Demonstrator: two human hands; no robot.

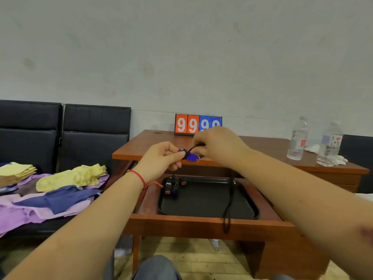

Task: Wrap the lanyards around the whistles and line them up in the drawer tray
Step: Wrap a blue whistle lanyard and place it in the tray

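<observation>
My left hand (164, 157) pinches a blue whistle (190, 156) held up in front of the desk edge. My right hand (217, 143) pinches the whistle's black lanyard (229, 199) just beside the whistle. The rest of the cord hangs down in a long loop over the open drawer's front edge. Below, a black tray (207, 201) lies in the open wooden drawer (201, 224). Several whistles (173, 186) with black cord wound round them lie in the tray's far left corner.
A flip scoreboard (197, 124) stands at the back of the wooden desk (141, 146). Two water bottles (297, 138) and crumpled tissue sit on its right end. Black seats on the left carry yellow, purple and blue cloths (60, 188). My knee shows at the bottom.
</observation>
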